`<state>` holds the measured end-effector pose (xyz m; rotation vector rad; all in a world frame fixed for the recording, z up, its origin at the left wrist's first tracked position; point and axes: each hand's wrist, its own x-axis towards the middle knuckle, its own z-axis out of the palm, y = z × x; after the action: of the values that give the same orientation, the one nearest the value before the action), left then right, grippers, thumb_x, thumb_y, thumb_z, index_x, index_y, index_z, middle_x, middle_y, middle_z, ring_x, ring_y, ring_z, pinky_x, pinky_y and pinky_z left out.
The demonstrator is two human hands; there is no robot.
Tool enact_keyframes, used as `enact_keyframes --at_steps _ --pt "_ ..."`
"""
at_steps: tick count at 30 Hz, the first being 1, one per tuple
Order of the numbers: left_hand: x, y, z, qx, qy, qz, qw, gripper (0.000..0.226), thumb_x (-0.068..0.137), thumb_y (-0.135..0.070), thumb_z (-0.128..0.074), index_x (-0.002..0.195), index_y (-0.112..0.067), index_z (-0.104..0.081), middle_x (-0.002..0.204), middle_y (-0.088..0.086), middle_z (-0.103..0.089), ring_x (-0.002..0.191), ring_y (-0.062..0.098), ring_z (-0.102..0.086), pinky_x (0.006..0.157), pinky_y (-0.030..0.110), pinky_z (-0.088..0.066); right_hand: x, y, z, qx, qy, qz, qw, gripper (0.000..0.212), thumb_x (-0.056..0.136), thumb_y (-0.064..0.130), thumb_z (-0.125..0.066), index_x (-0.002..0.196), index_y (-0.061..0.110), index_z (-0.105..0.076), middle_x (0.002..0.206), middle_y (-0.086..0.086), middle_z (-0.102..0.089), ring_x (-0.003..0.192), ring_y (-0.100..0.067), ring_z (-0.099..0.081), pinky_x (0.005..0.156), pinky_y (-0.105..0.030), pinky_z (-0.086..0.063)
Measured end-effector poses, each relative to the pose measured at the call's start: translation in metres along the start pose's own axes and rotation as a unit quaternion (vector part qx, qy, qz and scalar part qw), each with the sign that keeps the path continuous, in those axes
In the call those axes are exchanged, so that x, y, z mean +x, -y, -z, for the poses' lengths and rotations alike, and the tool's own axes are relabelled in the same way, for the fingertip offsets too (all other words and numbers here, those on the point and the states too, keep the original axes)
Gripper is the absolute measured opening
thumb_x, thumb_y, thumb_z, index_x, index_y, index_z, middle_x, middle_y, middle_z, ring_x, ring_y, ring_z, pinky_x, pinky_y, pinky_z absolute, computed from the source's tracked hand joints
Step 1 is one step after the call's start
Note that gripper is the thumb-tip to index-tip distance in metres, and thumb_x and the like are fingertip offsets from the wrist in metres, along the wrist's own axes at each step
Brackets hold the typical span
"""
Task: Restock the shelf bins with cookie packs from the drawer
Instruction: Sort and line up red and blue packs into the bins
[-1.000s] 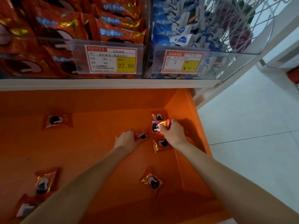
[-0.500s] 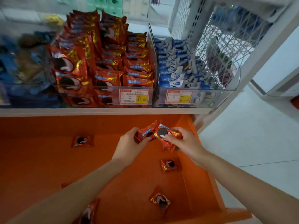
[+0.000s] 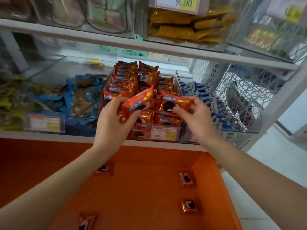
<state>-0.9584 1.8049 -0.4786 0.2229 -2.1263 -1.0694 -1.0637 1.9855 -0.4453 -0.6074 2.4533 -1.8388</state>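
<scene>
My left hand [image 3: 113, 120] grips a red cookie pack [image 3: 138, 101], tilted, in front of the clear shelf bin [image 3: 178, 80] full of red packs. My right hand [image 3: 197, 113] pinches a second red cookie pack [image 3: 174, 104] by its right end, just right of the first. Both packs hover over the bin's front half. Below, the open orange drawer [image 3: 214, 176] holds several loose red packs, among them one at the right [image 3: 186, 179], one below that [image 3: 189, 205] and one near my left forearm [image 3: 103, 168].
A bin of blue and brown packs [image 3: 78, 98] stands left of the red bin, a bin of blue-and-white packs [image 3: 204, 95] right of it. A white wire basket [image 3: 240, 97] sits further right. An upper shelf [image 3: 166, 48] carries bins of yellow packs [image 3: 186, 25].
Both hands rose from the drawer floor with a red pack each and now hold them over the red bin. The view tilted up toward the shelves.
</scene>
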Motion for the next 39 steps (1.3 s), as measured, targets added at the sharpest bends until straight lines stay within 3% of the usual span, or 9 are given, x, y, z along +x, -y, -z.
enact_keyframes --at_steps 4,8,17,20,24,28,31,34,39 --pt "0.029 0.012 0.018 0.011 -0.042 0.006 0.999 0.027 0.084 -0.045 -0.061 0.104 -0.037 -0.044 0.095 -0.018 -0.054 0.094 0.017 -0.061 0.078 0.047 -0.055 0.061 -0.002 -0.046 -0.031 -0.024 0.016 0.999 0.022 0.088 0.016 -0.067 0.105 0.018 -0.054 0.111 -0.007 -0.065 0.102 -0.018 -0.062 0.094 -0.037 -0.049" --pt "0.044 0.025 0.028 0.002 -0.064 0.032 0.997 0.026 0.086 -0.036 -0.064 0.104 -0.030 -0.047 0.100 -0.006 -0.060 0.094 0.014 -0.060 0.083 0.043 -0.053 0.109 -0.006 -0.080 -0.100 -0.047 0.014 0.994 0.030 0.092 0.015 -0.061 0.118 0.002 -0.054 0.117 -0.010 -0.062 0.110 -0.022 -0.058 0.081 -0.014 -0.038" --pt "0.055 0.045 0.040 -0.024 -0.083 0.055 0.995 0.021 0.088 -0.038 -0.063 0.103 -0.027 -0.054 0.099 0.000 -0.064 0.094 0.018 -0.062 0.083 0.047 -0.053 0.156 -0.009 -0.108 -0.184 -0.042 0.010 0.982 0.041 0.094 0.021 -0.058 0.126 -0.001 -0.043 0.126 -0.014 -0.054 0.119 -0.026 -0.050 0.071 -0.013 -0.028" --pt "0.058 0.046 0.038 -0.024 -0.082 0.060 0.994 0.023 0.088 -0.043 -0.061 0.102 -0.025 -0.056 0.097 0.002 -0.064 0.093 0.020 -0.061 0.082 0.049 -0.052 0.158 -0.009 -0.110 -0.197 -0.064 0.015 0.978 0.049 0.092 0.019 -0.061 0.130 -0.001 -0.037 0.129 -0.015 -0.051 0.121 -0.026 -0.048 0.079 -0.017 -0.032" --pt "0.058 0.042 0.034 -0.036 -0.068 0.064 0.995 0.034 0.085 -0.053 -0.055 0.101 -0.024 -0.059 0.097 0.000 -0.064 0.095 0.020 -0.060 0.082 0.048 -0.052 0.156 -0.008 -0.103 -0.227 -0.045 0.010 0.973 0.048 0.093 0.022 -0.061 0.129 0.001 -0.038 0.125 -0.013 -0.054 0.114 -0.024 -0.051 0.063 -0.013 -0.026" --pt "0.058 0.029 0.029 -0.031 -0.057 0.053 0.996 0.019 0.091 -0.040 -0.058 0.098 -0.023 -0.058 0.090 -0.007 -0.059 0.093 0.021 -0.058 0.082 0.048 -0.051 0.155 -0.006 -0.094 -0.246 0.014 0.009 0.969 0.054 0.091 0.028 -0.063 0.132 0.004 -0.038 0.125 -0.018 -0.056 0.109 -0.029 -0.056 0.084 -0.027 -0.040" --pt "0.060 0.019 0.027 -0.026 -0.041 0.052 0.997 0.017 0.090 -0.041 -0.058 0.099 -0.027 -0.055 0.088 -0.014 -0.053 0.095 0.022 -0.056 0.083 0.047 -0.051 0.140 -0.003 -0.090 -0.289 -0.034 0.062 0.955 0.055 0.093 0.027 -0.059 0.137 0.002 -0.036 0.133 -0.018 -0.046 0.125 -0.032 -0.044 0.102 -0.035 -0.035" --pt "0.062 0.012 0.024 -0.027 -0.021 0.058 0.998 0.022 0.089 -0.041 -0.059 0.105 -0.027 -0.056 0.093 -0.008 -0.054 0.101 0.023 -0.053 0.087 0.046 -0.049 0.098 0.002 -0.088 -0.130 -0.042 0.147 0.980 0.030 0.101 0.022 -0.044 0.124 0.006 -0.052 0.115 -0.004 -0.058 0.108 -0.021 -0.056 0.090 -0.025 -0.042" --pt "0.063 0.014 0.015 -0.026 0.009 0.062 0.998 0.042 0.085 -0.048 -0.060 0.119 -0.024 -0.054 0.110 0.002 -0.059 0.107 0.025 -0.054 0.089 0.048 -0.048 0.037 0.014 -0.076 0.031 0.117 0.103 0.987 0.058 0.088 0.049 -0.045 0.133 0.013 -0.049 0.128 0.003 -0.057 0.120 -0.005 -0.052 0.104 -0.026 -0.042"
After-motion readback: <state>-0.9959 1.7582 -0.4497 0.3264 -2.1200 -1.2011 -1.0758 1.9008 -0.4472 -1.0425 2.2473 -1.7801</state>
